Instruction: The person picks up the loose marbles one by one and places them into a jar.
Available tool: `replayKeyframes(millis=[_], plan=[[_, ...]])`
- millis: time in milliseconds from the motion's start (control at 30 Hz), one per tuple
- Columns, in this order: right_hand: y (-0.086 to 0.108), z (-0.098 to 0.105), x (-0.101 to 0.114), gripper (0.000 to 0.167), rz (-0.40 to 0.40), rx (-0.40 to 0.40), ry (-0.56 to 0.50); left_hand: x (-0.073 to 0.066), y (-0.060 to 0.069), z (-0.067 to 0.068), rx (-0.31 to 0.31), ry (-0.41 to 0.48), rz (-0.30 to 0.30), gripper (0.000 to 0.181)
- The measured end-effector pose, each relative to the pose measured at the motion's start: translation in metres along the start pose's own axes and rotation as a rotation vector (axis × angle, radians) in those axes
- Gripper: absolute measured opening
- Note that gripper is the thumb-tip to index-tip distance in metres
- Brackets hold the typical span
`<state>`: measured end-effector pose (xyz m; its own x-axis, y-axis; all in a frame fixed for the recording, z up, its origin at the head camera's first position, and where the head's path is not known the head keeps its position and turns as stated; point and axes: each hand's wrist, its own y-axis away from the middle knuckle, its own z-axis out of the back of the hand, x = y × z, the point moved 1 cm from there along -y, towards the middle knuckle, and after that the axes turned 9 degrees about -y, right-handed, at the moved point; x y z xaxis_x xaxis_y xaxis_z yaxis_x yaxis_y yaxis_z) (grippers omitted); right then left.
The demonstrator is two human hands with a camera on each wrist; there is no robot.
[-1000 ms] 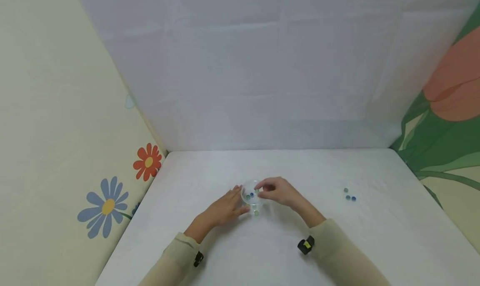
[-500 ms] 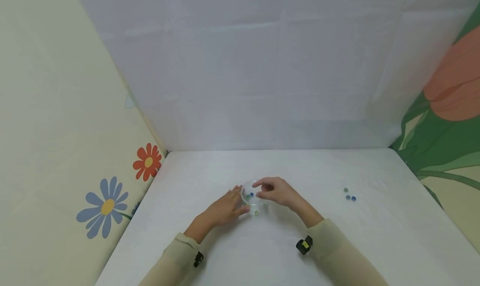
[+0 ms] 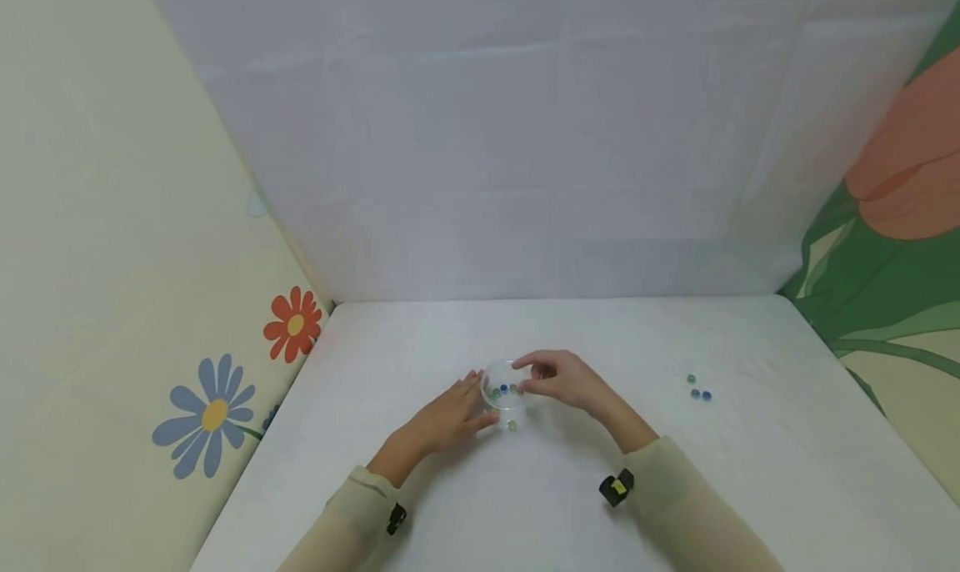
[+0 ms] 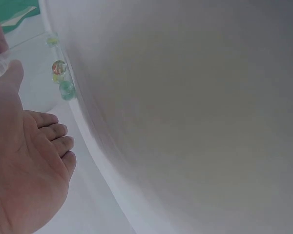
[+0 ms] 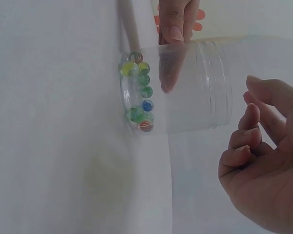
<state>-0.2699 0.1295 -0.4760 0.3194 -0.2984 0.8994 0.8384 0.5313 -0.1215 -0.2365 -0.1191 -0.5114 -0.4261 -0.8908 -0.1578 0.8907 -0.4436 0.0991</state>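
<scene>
several marbles (image 5: 146, 92) lie in a jar (image 5: 190, 105), left hand (image 3: 447, 418) extended against it, right hand (image 3: 567, 382) above, fingers parted.

Place: I take this for a small staged booth; whether in a home or a studio, I can't tell.
Table (image 3: 495, 505): covered in white, it spans from wall to wall.
Far wall (image 3: 450, 180): pale and creased, so I read it as hung cloth.
Left wall (image 3: 112, 222): cream, printed with a blue flower (image 3: 213, 415) and a red flower (image 3: 296, 325).
Right wall (image 3: 930, 422): I see a large orange bloom (image 3: 911, 155) over green leaves (image 3: 885, 280).
Wrist cameras (image 3: 617, 488): black, near side, marking a recording spot.
</scene>
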Motion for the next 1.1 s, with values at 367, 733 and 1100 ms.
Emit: replayKeyframes(millis=[367,733,1100], plan=[[0.013,0.017,-0.005,0.035,-0.064,-0.029,-0.017,-0.002,0.001,0.001,-0.003,0.012,0.009,0.084],[0.026,0.035,-0.019,0.039,-0.074,-0.054,-0.004,-0.003,0.002,0.001,0.004,-0.003,-0.002,0.085],[0.039,0.055,-0.031,0.039,-0.104,-0.095,0.040,-0.002,0.001,0.000,0.003,-0.023,-0.006,0.084]])
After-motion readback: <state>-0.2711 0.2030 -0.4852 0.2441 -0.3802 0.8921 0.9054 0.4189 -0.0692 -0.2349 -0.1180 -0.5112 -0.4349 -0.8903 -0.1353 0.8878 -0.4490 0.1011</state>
